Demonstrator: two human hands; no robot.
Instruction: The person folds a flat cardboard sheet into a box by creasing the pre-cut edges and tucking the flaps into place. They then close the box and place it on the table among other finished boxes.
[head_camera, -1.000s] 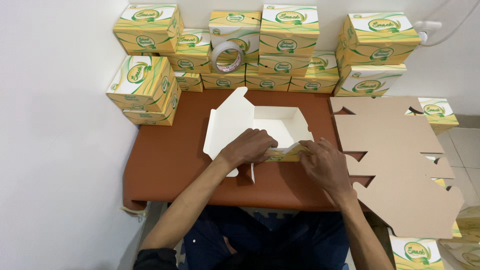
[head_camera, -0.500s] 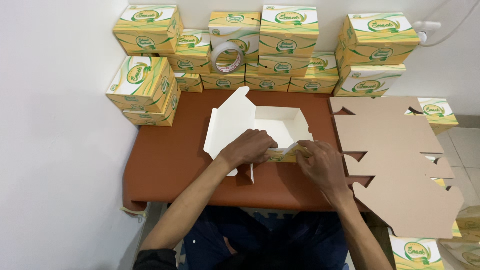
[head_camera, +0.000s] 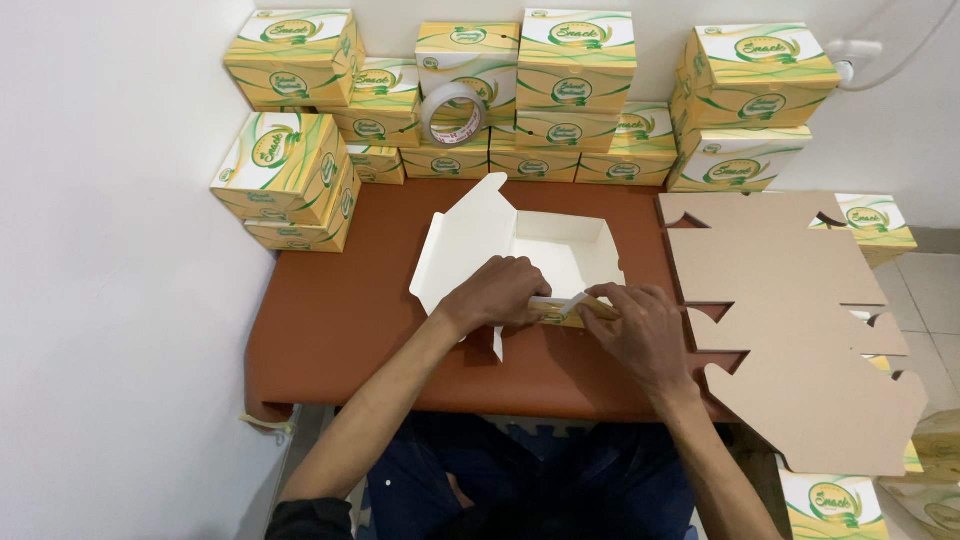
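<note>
From the head camera, looking straight down, a half-folded white cardboard box (head_camera: 545, 250) sits near the middle of the reddish-brown table top (head_camera: 340, 320). Its inside is plain white; the back and side walls stand up, a wide flap leans out to the left, and the near wall, printed yellow and green on its outer face, is folded toward the person. The left hand (head_camera: 497, 293) lies curled over that near edge, fingers bent and pressed down on the cardboard, knuckles up. The right hand (head_camera: 640, 328) meets it from the other side, its fingers nearly closed, pinching the narrow yellow strip of the same front wall. The two hands are just beside each other, almost touching at the fold.

Around the box, finished yellow-and-green printed cartons (head_camera: 575, 70) are stacked in rows along the back wall, with a separate pile of the same cartons (head_camera: 285, 175) on the left corner of the table. A roll of clear packing tape (head_camera: 450, 112) leans upright against the back stacks. To the right, a pile of flat brown die-cut cardboard blanks (head_camera: 790, 310) overhangs the table edge, its near corner just beside the right wrist. More printed cartons (head_camera: 830, 505) lie low at the right. The hands themselves hide the fold line.
</note>
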